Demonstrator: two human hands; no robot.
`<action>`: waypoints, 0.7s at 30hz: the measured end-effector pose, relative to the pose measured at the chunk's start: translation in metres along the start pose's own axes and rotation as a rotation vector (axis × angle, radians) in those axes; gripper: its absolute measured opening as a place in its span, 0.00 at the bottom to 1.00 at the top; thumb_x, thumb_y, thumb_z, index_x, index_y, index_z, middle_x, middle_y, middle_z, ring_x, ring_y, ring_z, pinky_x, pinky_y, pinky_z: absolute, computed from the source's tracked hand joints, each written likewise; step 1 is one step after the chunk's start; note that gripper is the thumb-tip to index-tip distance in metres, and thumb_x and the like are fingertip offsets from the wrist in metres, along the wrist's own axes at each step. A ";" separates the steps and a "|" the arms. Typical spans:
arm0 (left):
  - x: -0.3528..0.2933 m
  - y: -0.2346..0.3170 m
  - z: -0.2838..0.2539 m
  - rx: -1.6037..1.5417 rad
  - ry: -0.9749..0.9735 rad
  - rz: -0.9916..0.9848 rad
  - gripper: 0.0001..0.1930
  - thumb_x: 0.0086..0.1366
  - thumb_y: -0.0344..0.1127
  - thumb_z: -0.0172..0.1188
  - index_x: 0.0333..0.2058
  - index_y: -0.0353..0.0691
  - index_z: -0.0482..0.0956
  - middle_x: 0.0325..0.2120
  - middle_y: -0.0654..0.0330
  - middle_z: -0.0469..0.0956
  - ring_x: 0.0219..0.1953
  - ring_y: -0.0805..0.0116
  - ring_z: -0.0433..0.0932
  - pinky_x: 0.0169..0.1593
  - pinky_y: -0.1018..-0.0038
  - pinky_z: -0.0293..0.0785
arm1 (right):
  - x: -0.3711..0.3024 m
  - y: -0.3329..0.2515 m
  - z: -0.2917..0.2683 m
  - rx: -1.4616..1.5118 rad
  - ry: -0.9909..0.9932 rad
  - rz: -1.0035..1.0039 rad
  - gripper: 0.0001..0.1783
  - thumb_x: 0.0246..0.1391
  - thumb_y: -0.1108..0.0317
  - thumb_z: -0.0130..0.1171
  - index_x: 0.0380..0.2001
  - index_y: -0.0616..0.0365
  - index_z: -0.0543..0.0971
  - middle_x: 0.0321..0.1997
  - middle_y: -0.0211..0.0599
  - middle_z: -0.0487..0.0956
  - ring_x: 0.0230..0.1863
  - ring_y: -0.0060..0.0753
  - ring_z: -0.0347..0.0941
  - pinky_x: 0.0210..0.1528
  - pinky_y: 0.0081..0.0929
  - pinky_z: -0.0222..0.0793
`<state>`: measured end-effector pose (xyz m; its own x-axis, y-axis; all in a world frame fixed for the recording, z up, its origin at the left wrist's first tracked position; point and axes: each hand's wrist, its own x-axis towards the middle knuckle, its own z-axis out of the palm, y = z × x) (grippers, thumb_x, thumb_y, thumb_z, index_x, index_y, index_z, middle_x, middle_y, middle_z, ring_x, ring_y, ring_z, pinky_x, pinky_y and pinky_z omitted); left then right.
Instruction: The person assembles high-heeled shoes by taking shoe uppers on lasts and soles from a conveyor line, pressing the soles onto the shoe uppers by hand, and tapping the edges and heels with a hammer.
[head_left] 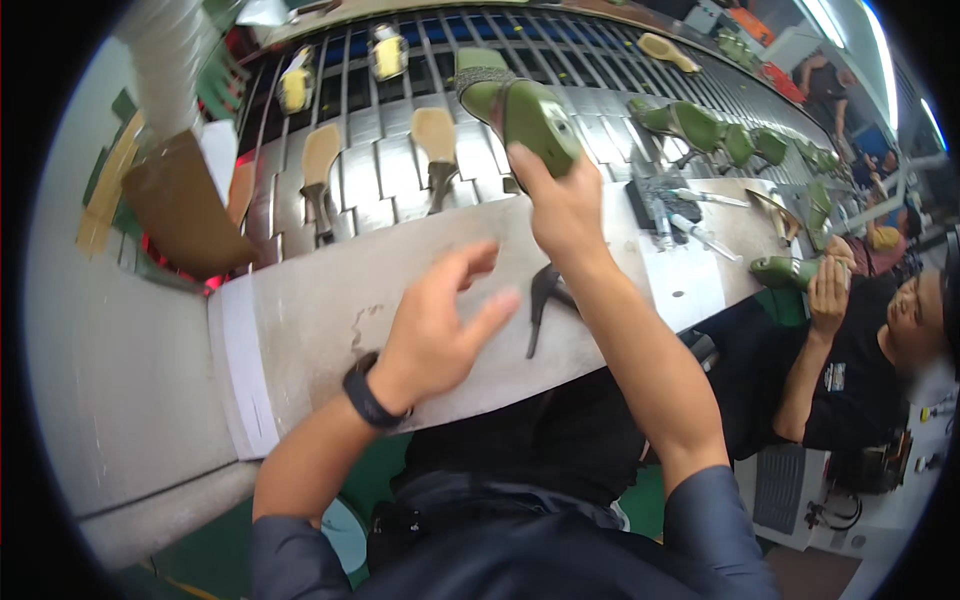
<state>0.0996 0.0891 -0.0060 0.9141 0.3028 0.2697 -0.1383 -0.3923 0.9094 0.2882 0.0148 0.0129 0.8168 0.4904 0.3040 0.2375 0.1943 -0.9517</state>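
Note:
My right hand (568, 205) reaches over the slatted metal conveyor and grips a green sandal form (530, 115) by its near end, thumb on one side. A glittery strap crosses the far part of the form. My left hand (440, 325) hovers over the pale worktable (310, 330), holding nothing, thumb and fingers apart. A black watch sits on its wrist. Between my forearms lies a black tool with a bent handle (540, 300), partly hidden by the right arm.
Two tan soles with heels (434, 135) rest on the conveyor (375, 185), with two yellowish shoe pieces (389, 55) farther back. Several green shoe forms (690, 125) stand right. Syringe-like tubes (705, 237) lie beside a dark block. A co-worker's hand (828, 295) holds another green shoe.

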 end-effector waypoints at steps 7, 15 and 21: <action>-0.061 -0.013 0.017 0.074 -0.335 0.093 0.16 0.68 0.36 0.69 0.49 0.31 0.82 0.44 0.44 0.85 0.44 0.54 0.87 0.50 0.63 0.81 | 0.081 0.057 -0.017 -0.581 0.117 0.314 0.37 0.56 0.53 0.69 0.62 0.67 0.77 0.57 0.59 0.83 0.60 0.52 0.80 0.64 0.39 0.72; -0.066 0.002 0.002 -0.858 0.031 -0.578 0.18 0.76 0.44 0.60 0.50 0.32 0.79 0.38 0.50 0.85 0.37 0.61 0.84 0.45 0.65 0.81 | -0.085 -0.045 -0.080 -0.974 0.054 -0.413 0.26 0.52 0.66 0.73 0.55 0.62 0.83 0.62 0.57 0.77 0.61 0.56 0.75 0.62 0.45 0.73; -0.082 -0.002 0.018 0.459 -0.129 0.181 0.16 0.55 0.29 0.75 0.42 0.37 0.83 0.27 0.57 0.80 0.29 0.58 0.80 0.33 0.65 0.76 | -0.146 -0.046 -0.159 -1.108 0.240 -0.179 0.34 0.50 0.67 0.73 0.62 0.60 0.79 0.50 0.48 0.79 0.43 0.46 0.80 0.45 0.40 0.78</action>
<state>0.0321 0.0493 -0.0352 0.9347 0.0958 0.3424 -0.1440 -0.7785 0.6109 0.2414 -0.2006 0.0053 0.7755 0.3336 0.5359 0.5957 -0.6678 -0.4464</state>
